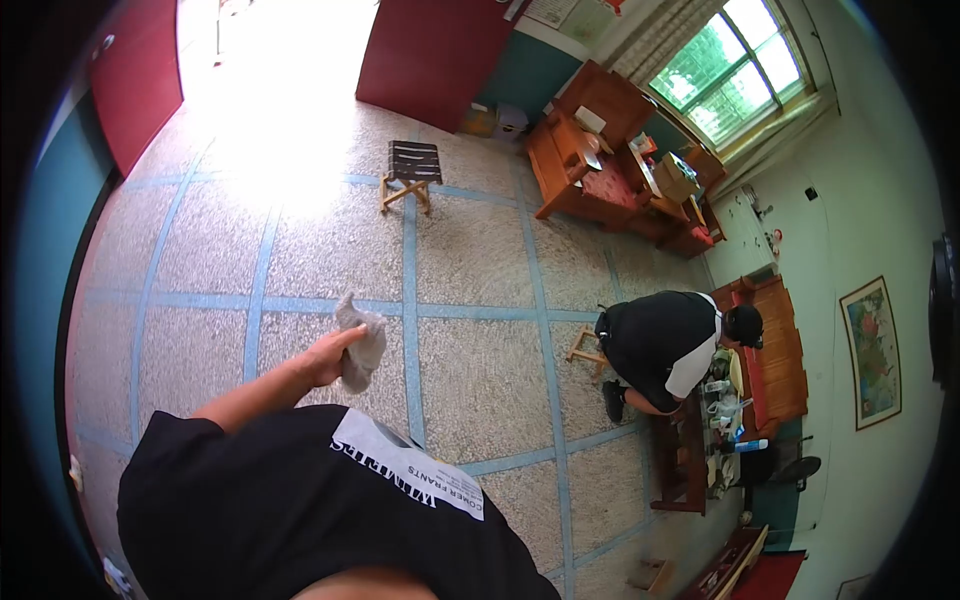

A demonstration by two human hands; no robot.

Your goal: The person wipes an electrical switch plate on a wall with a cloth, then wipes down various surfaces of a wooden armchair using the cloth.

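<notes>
My left hand [330,356] is stretched out in front of my black shirt, its fingers wrapped around a crumpled light-grey cloth [365,358]. The cloth sticks out above the hand and hangs below it, over the speckled floor. Nothing else touches that hand. My right hand is out of the picture.
A folding stool [412,165] with dark straps stands ahead. On the right another person [660,345] bends over a low table [680,455] crowded with items. Wooden furniture [565,160] lines the window wall. A red door [425,60] is beside the bright doorway.
</notes>
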